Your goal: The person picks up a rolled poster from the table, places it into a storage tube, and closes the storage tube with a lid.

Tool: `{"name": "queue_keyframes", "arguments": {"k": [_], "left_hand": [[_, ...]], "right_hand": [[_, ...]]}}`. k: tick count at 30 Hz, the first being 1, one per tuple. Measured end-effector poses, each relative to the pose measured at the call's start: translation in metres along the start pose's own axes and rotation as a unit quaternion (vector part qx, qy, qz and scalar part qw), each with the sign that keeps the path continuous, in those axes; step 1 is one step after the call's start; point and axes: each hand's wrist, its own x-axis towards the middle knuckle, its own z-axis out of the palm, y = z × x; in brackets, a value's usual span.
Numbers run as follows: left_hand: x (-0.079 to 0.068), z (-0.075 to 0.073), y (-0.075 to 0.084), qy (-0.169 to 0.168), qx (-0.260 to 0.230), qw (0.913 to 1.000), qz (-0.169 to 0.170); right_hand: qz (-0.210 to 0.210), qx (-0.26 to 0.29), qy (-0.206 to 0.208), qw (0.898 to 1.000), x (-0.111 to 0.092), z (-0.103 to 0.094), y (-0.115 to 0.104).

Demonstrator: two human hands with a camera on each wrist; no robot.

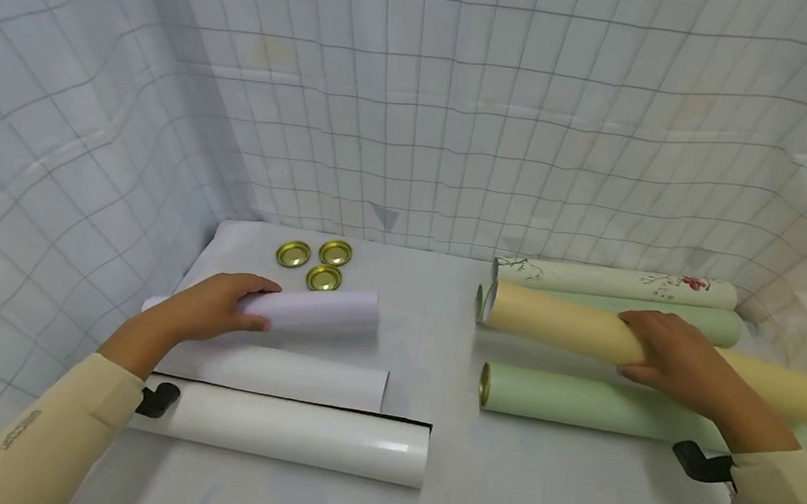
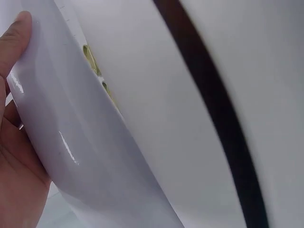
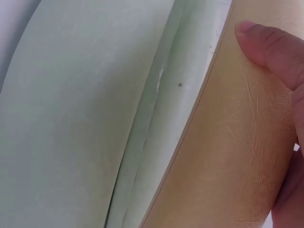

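My left hand (image 1: 215, 309) grips a glossy pale-lavender tube (image 1: 324, 310), thumb and fingers around its body. In the left wrist view the thumb lies along that tube (image 2: 90, 137). My right hand (image 1: 681, 362) holds a yellow tube (image 1: 561, 319) from above. The yellow tube's left end is tilted up and partly covers a light-green tube (image 1: 712, 325) behind it. In the right wrist view the thumb presses on the yellow tube's wrinkled surface (image 3: 223, 156), where a straight seam shows. Under my right forearm is another light-green tube (image 1: 582, 400) with a gold-coloured end.
Two white tubes (image 1: 283, 373) (image 1: 306, 433) lie in front of my left hand, the nearer with a black strip. Three round gold lids (image 1: 293, 254) sit behind it. A flower-patterned tube (image 1: 611, 282) lies back right. Grid-patterned cloth walls (image 1: 427, 120) enclose the white-covered table (image 1: 532, 495).
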Motion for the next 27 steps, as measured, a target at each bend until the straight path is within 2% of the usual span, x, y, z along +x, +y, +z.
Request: {"name": "queue_keyframes", "arguments": {"k": [9,22,27], "left_hand": [[-0.005,-0.001,0.005,0.024,0.004,0.9995,0.021],[-0.003,0.003,0.026,0.07,0.044,0.9931,0.084],[-0.003,0.006,0.037,0.1,0.054,0.9853,0.127]], "right_hand": [[0.0,-0.014,0.004,1.0,-0.003,-0.001,-0.008],[-0.023,-0.024,0.025,0.999,-0.015,-0.001,-0.016],[-0.016,-0.022,0.028,0.999,-0.021,-0.001,-0.018]]}}
